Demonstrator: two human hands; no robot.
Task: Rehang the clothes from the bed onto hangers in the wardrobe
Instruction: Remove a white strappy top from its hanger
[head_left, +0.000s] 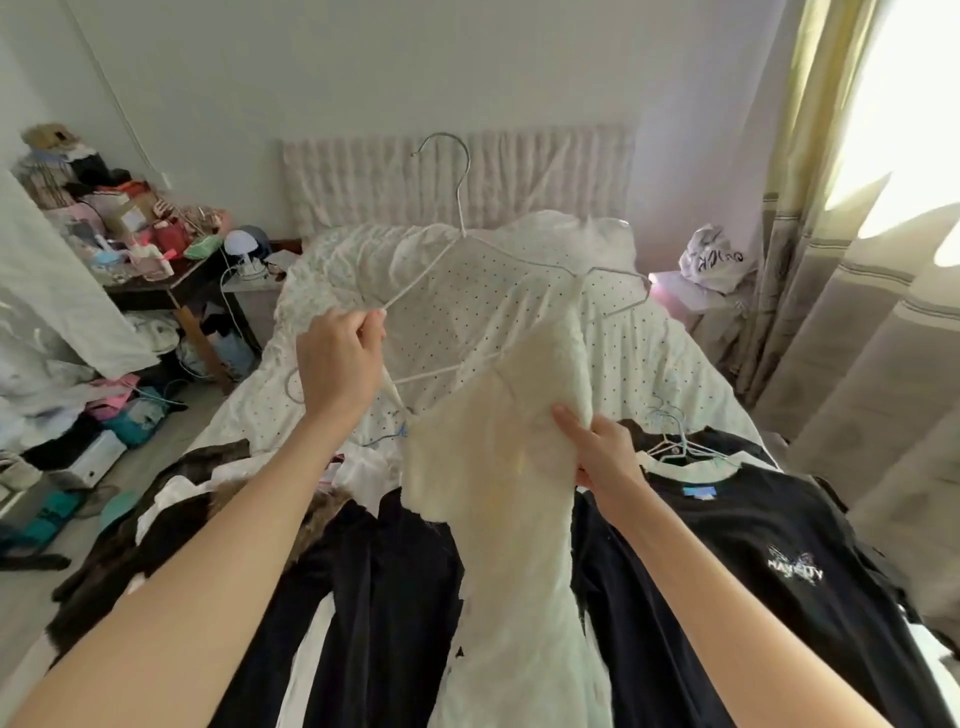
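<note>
I hold a white wire hanger (459, 208) up over the bed (649, 353), hook pointing up. My left hand (340, 364) pinches its left end. A fluffy cream garment (509, 493) hangs from the hanger's right arm and drapes down toward me; my right hand (605, 452) grips its right edge. Below lie several dark clothes, among them a black T-shirt (769, 561) with a white print at the right, with spare hangers (675, 441) lying at its collar. The wardrobe is out of view.
A cluttered side table (156, 249) stands at the left, with clothes and boxes heaped on the floor (78, 441) beside it. A padded headboard (457, 176) is ahead. Curtains (841, 260) and a white plastic bag (719, 257) are at the right.
</note>
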